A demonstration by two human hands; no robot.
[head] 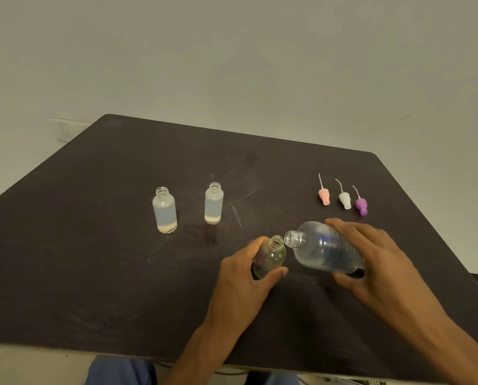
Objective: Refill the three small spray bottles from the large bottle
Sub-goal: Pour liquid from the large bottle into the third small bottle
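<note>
Left grip: the left hand (243, 269) wraps a small bottle (271, 257), thumb along its near side and fingers curled behind, holding it tipped a little toward the large one.

Right grip: the right hand (371, 262) clasps the large bottle (326, 247) round its lower body, fingers over the top and thumb beneath, with the bottle lying nearly level and its neck pointing left.

Meeting point: the open mouth of the large bottle sits just beside the open mouth of the held small bottle, close to touching. Whether liquid is passing cannot be told.

Handling: clear thin plastic, probably light and a little springy under a squeeze. The smooth wall could slip if wet, so the hold round the body looks the safest, with the narrow necks left free for aiming.

Far left of the large bottle: two more small bottles, one (164, 210) further out and one (213, 203) nearer, stand upright and uncapped on the dark table (93, 273), each holding pale liquid.

Beyond the large bottle: three spray tops, pink (324, 196), white (344, 200) and purple (361, 205), lie in a row, well apart from any bottle.

Progress: judging by this, the third fill is under way; capping remains.
</note>
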